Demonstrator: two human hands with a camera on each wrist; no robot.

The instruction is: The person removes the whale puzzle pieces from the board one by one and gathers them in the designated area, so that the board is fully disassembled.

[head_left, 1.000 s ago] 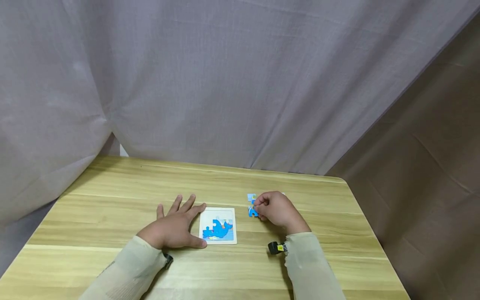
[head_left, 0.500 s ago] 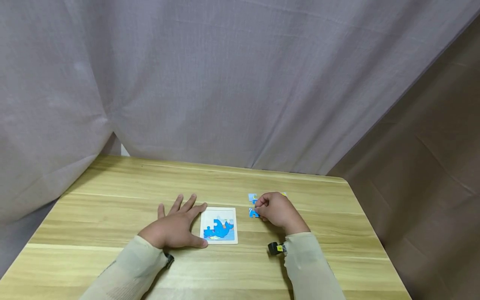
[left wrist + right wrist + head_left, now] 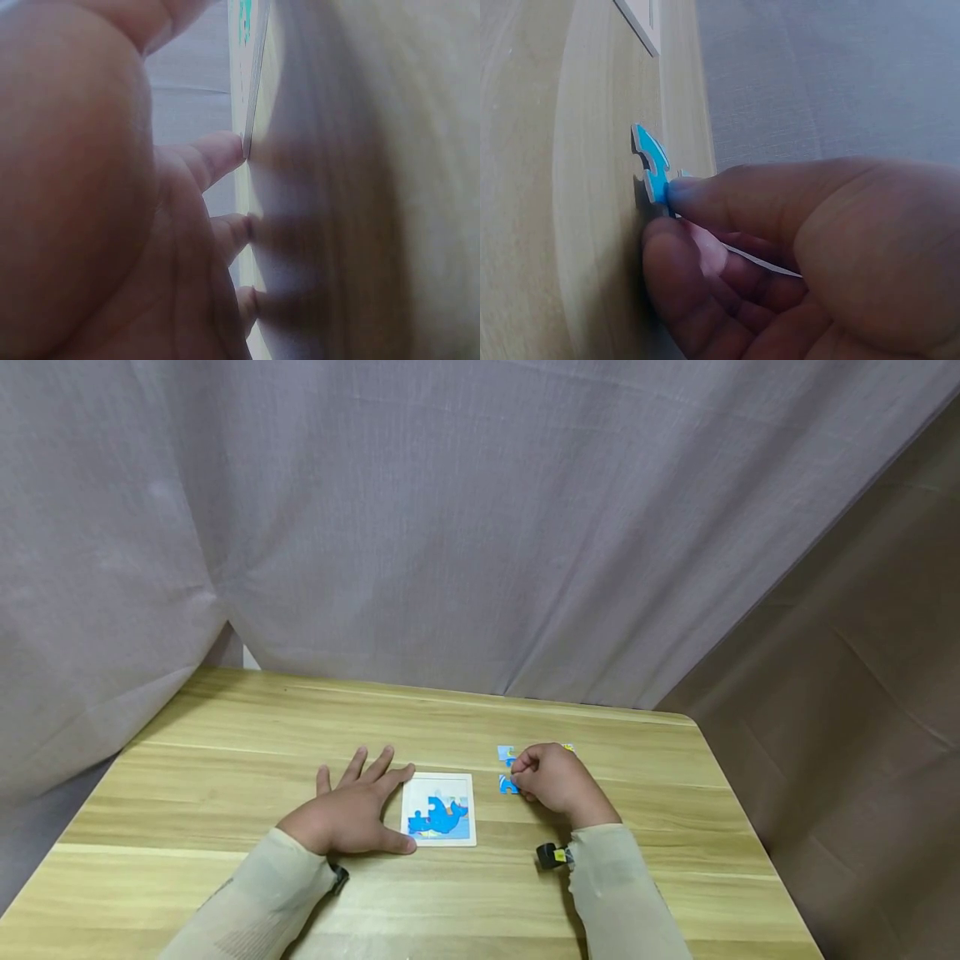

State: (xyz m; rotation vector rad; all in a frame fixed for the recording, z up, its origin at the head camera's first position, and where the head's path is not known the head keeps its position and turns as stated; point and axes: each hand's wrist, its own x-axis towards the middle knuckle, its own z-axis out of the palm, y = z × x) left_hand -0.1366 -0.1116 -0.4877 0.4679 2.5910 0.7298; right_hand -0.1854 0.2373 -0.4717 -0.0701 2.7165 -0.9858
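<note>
My left hand (image 3: 348, 814) lies with spread fingers at the left side of a square puzzle tray (image 3: 439, 844). Its index finger touches the tray's top left corner and its thumb the bottom left one. Inside the tray, joined pieces form part of a blue whale picture (image 3: 447, 820); bare board shows above and to the left. To the right of the tray, my right hand (image 3: 558, 783) pinches a blue puzzle piece (image 3: 652, 155) at the tabletop, thumb on its printed face. The other fingers curl under the palm and hide part of that piece.
Another light blue piece (image 3: 506, 752) lies just behind the pinched one. A yellow-printed piece (image 3: 569, 747) peeks out behind the right hand. A grey curtain (image 3: 450, 527) hangs along the wooden table's (image 3: 450, 910) back edge.
Both hands keep nearly the same place and pose. The view shifts very slightly, and a bit more of the yellow-printed piece shows behind the right hand.
</note>
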